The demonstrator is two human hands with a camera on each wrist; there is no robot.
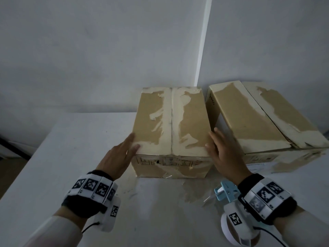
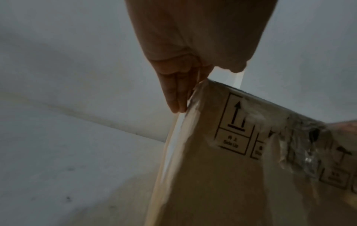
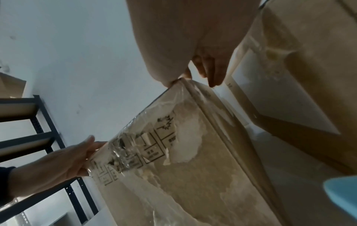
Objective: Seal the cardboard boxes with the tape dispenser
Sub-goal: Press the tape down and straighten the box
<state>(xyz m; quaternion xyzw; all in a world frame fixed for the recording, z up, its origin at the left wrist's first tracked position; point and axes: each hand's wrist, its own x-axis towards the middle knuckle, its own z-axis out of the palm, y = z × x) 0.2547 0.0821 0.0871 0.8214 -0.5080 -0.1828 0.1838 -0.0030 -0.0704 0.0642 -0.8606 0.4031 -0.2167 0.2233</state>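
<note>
The left hand [image 1: 117,157] lies flat against the left side of the box [image 1: 170,122], fingers straight and together, the fingertips [image 2: 176,105] touching the upper left edge and the thumb resting on the near left corner of the top. The right hand [image 1: 224,154] mirrors it on the right side, fingers straight and slightly spread, thumb on the near right corner. Neither hand curls round anything; both press inward with open palms.

The box stands on a white table [image 1: 71,157], at its middle, close to the far wall. Its two top flaps meet at a seam [image 1: 171,122] running from near to far, and no fresh tape is plain along it. The cardboard is scuffed, with pale patches where the outer paper is torn away, and crinkled clear film clings to its near face over printed handling symbols.

A second box [image 1: 258,122] lies just to the right, tilted, its flaps also closed. A light blue tape dispenser [image 1: 226,191] sits on the table at the near right, under the right wrist, untouched.

Judging from the look, the box is stiff but worn, probably light, and the film may be slippery. Flat palms on opposite sides, low and near the corners, seem the safest hold for shifting it. The torn surface may take tape poorly.
</note>
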